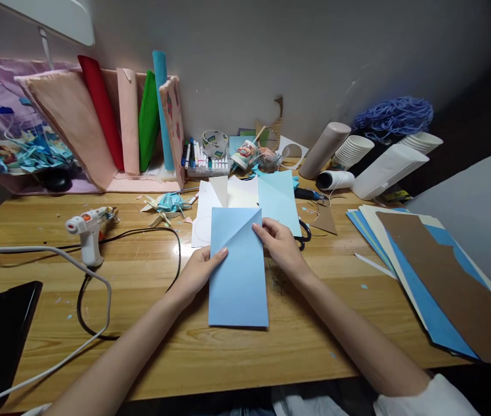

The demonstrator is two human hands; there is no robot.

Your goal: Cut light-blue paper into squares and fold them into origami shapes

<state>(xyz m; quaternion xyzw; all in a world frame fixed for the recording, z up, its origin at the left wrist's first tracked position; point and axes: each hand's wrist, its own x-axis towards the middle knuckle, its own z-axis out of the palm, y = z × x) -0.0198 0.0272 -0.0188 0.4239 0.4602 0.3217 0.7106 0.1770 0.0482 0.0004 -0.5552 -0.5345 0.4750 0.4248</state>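
Observation:
A light blue sheet of paper [239,283] is held upright in front of me, with a diagonal crease running across its top part. My left hand [202,267] pinches its left edge, thumb on the front. On the upper right edge, near the high end of the crease, my right hand [276,237] grips it between thumb and fingers. Behind it lie white paper [204,196] with a drawn circle and a paler blue sheet [278,199]. Black scissor handles [305,234] show just beyond my right hand.
A white glue gun [87,231] stands at left with its cord looping over the table. A black phone [0,341] lies at the left edge. Stacked coloured papers [445,277] fill the right side. Markers [208,162], paper cups [352,151] and blue yarn [395,115] line the back.

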